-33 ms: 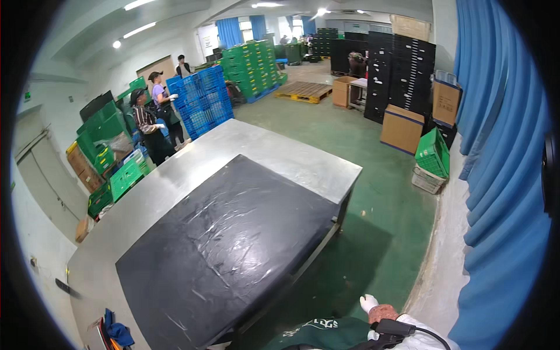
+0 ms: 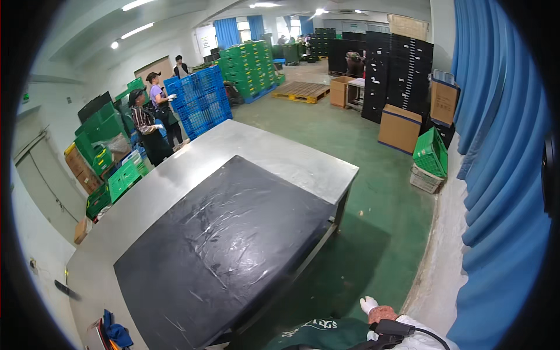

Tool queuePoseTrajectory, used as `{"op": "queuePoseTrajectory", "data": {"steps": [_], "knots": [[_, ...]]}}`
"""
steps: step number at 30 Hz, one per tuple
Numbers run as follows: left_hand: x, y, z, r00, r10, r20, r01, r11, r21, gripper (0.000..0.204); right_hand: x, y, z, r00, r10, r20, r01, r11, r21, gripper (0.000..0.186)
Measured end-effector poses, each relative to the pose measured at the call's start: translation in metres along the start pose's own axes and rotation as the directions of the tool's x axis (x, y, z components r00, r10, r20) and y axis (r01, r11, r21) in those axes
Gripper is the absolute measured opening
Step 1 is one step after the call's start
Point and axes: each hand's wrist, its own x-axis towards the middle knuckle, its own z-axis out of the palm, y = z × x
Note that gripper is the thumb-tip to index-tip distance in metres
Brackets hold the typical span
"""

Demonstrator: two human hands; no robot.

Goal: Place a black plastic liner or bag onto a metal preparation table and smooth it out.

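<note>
My right hand (image 2: 368, 304), in a white glove with a reddish patterned cuff (image 2: 382, 315), hangs low beside my body, over the green floor. Its fingers are loosely bent and a little apart, with nothing visible in them. It touches neither the table nor anything else I can see. My left hand is out of view. In front of me and to the left stands a large metal-topped table (image 2: 280, 149). A wrinkled, shiny black sheet (image 2: 227, 233) covers much of its near part.
Dark blue cloth (image 2: 119, 333) and a black object (image 2: 67, 290) lie by the table's left edge. Two people (image 2: 149, 125) stand near blue pallets (image 2: 201, 99), another behind. Stacked green crates (image 2: 248, 70), a wooden pallet (image 2: 300, 91), black crates (image 2: 411, 70), a cardboard box (image 2: 399, 128) and blue curtains (image 2: 496, 146) surround the floor.
The whole view has shifted very slightly, moving the table and background a little to the left. My right hand stays low at my side.
</note>
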Motion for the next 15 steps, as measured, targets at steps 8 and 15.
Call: {"op": "queuePoseTrajectory", "data": {"steps": [8,15], "knots": [[0.007,0.015,0.045,0.979,-0.134,0.156,0.152,0.983,-0.104,0.060,-0.003,0.105,-0.003,0.983,0.164,0.088,-0.159,0.986,-0.058,0.051],[0.028,-0.017,0.082,0.938,-0.226,0.262,0.280,0.941,-0.191,0.058,0.005,0.194,0.022,0.969,0.195,0.153,-0.202,0.979,0.027,0.050]]}}
